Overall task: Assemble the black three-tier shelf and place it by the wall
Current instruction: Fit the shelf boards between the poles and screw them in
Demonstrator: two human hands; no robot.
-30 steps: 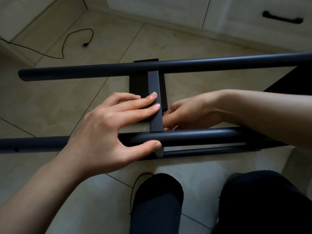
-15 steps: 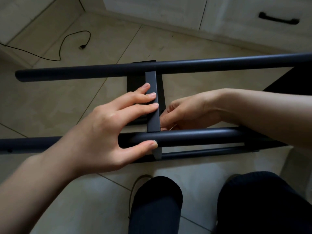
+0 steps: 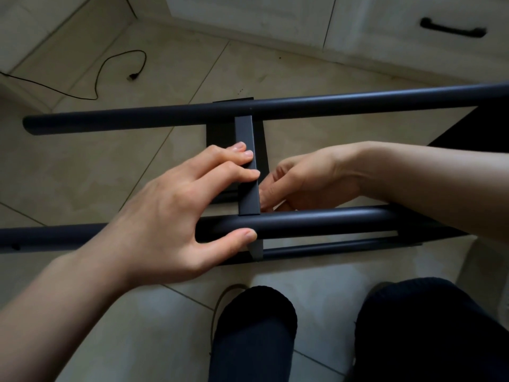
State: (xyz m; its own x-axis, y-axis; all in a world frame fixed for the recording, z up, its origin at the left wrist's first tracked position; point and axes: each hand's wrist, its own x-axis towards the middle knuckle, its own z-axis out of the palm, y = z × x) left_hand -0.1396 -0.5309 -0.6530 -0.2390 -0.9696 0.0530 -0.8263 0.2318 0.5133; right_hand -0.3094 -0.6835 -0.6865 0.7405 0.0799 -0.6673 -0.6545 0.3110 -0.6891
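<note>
Head view, looking down past two dark-clad knees onto a tiled floor [image 3: 303, 67]. Partly built black shelf frame lying on its side just above the knees: two long round tubes running left to right, far tube [image 3: 358, 104] and near tube [image 3: 316, 220], joined by one short flat crossbar [image 3: 246, 133] running away from the viewer; a thinner rail [image 3: 330, 246] just below the near tube. Left hand [image 3: 165, 216] spread over the joint, fingers [image 3: 245, 154] apart and laid flat on the crossbar, thumb pressed against the near tube, bracing rather than clamped around either. Right hand [image 3: 303, 183] just right of the crossbar, behind the near tube, fingers curled together at the joint; whatever sits between them hidden, possibly a fastener, cannot tell. Joint lying directly between both hands, right hand nearer its underside. Likely step: fixing crossbar to near tube. One loose cable [image 3: 110, 67] well apart at far left; two cabinet fronts at top, one drawer handle [image 3: 451, 30].
</note>
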